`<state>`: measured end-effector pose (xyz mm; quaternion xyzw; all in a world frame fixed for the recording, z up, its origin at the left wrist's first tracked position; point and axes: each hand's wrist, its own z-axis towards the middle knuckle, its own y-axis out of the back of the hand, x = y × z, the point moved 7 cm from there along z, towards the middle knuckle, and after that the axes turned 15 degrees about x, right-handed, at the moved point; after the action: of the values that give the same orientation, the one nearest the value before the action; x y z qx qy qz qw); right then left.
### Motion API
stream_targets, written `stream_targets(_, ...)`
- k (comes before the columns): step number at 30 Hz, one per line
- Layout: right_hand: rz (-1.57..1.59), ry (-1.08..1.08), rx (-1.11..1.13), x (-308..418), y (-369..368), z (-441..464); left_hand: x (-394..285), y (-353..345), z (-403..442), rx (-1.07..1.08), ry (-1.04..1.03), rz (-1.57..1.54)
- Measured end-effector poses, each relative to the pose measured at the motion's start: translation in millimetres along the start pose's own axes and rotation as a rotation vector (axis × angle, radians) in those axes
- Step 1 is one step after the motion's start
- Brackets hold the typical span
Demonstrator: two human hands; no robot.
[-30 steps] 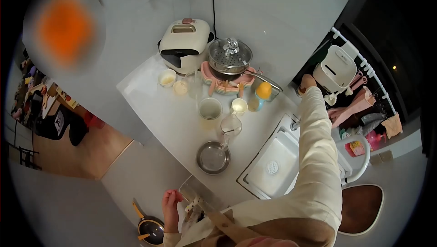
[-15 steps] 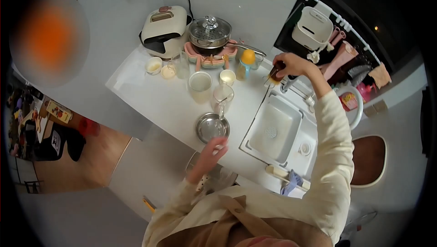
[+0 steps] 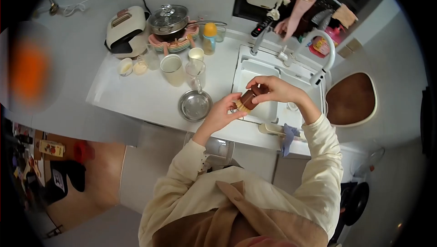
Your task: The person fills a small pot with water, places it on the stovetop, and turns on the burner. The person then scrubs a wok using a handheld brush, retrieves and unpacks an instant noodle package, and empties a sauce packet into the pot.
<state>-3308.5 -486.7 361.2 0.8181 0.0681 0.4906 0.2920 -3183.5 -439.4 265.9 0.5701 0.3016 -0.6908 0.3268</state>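
Observation:
Over the front left part of the sink, my right hand grips the brown handle of a short scrub brush. Its tan bristles point down and left, towards my left hand. The thumb and fingers of that hand curve around the bristle end; how firmly they press is not clear. Left of my left hand, a round metal bowl sits on the counter. Behind it stand a clear glass pitcher and a wide translucent cup.
A lidded pan rests on stacked pink-edged dishes beside a cream appliance. A yellow-capped bottle stands nearby. The white faucet arches at the sink's right. A blue cloth hangs at the front edge.
My right hand has brought the brush from behind the sink towards me. My left hand has moved from beside the metal bowl to the bristles. The view has shifted right.

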Motion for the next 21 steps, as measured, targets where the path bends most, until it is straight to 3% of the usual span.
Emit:
stream_targets(3,0.215,-0.067,-0.132,-14.1,-13.0,-9.1,12.6,-2.4,-7.4,-0.016,0.074,-0.132)
stream_targets(4,0.259,-0.084,-0.155,-17.9,-18.0,-10.9,8.9,-5.0,-8.1,-0.030,0.010,-0.116)
stream_targets(6,0.215,-0.141,-0.236,-22.7,-23.8,-13.2,-0.3,-9.2,-9.7,-0.063,-0.120,-0.083)
stream_targets(9,0.133,-0.206,-0.332,-39.5,-28.8,-11.7,-0.9,-18.9,-11.3,-0.048,-0.093,-0.116)
stream_targets(11,0.028,-0.234,-0.436,-48.4,-29.3,-9.5,5.3,-21.9,-11.9,-0.107,-0.113,0.054)
stream_targets(15,-0.012,-0.439,-0.427,-67.4,-37.2,-1.6,9.3,-38.0,-14.2,-0.213,-0.157,0.511)
stream_targets(18,-0.103,-0.386,-0.417,-64.6,-40.3,9.9,1.5,-45.4,-23.2,-0.277,-0.052,0.635)
stream_targets(21,-0.248,-0.223,-0.536,-74.1,-36.4,25.5,6.7,-59.6,-30.7,-0.309,-0.117,0.685)
